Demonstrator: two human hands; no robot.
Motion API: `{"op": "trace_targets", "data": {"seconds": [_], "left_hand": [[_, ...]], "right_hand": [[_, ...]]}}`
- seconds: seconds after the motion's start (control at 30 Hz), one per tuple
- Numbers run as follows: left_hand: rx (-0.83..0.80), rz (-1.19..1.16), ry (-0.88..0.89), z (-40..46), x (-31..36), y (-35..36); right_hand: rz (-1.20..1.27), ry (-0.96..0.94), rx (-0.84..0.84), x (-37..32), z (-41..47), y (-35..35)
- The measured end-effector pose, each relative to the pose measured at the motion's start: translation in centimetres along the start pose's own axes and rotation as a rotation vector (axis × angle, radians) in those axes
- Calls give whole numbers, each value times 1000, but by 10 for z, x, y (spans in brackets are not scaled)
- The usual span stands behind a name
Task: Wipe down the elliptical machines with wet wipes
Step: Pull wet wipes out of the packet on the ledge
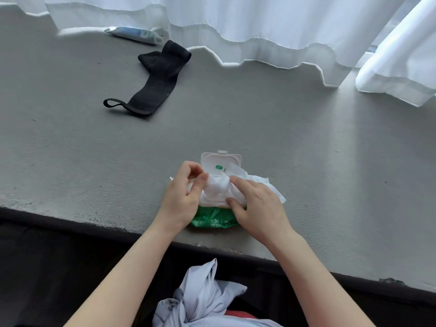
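Observation:
A green pack of wet wipes (212, 218) lies near the front edge of a grey ledge (306, 161), its white flip lid (220, 161) standing open. A white wet wipe (218, 188) bulges out of the opening and spreads to the right. My left hand (182, 197) pinches the wipe at its left side with thumb and fingertips. My right hand (257, 205) grips the wipe from the right, thumb at the pack's white frame. No elliptical machine is in view.
A black strap with a loop (153, 79) lies at the back left of the ledge. Behind it is a toothpaste tube (134, 35). White curtains (259, 27) hang along the back and right. A knotted pale shirt (203, 298) shows at the bottom.

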State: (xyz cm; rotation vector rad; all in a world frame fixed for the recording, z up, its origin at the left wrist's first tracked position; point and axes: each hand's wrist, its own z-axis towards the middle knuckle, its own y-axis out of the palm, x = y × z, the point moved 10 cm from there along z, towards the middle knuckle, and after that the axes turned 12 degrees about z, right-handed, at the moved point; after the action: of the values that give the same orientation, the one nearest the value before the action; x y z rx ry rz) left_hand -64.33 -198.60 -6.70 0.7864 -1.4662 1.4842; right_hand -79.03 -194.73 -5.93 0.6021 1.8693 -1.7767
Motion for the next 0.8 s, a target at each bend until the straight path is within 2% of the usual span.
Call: {"op": "trace_targets", "data": {"seconds": [0.1, 0.3, 0.43, 0.6, 0.7, 0.8], "left_hand": [[-106, 93, -2, -3, -7, 8], [-31, 29, -28, -4, -8, 3], [-74, 78, -18, -2, -8, 5], [-114, 404, 199, -6, 5, 16], [-86, 539, 201, -5, 8, 26], [-97, 580, 112, 0, 3, 30]], "right_hand": [[30, 33, -4, 0, 3, -2], [149, -75, 32, -15, 5, -6], [199, 3, 136, 2, 5, -17], [405, 139, 321, 30, 2, -48], [421, 157, 325, 36, 1, -55], [340, 111, 294, 31, -1, -53]]}}
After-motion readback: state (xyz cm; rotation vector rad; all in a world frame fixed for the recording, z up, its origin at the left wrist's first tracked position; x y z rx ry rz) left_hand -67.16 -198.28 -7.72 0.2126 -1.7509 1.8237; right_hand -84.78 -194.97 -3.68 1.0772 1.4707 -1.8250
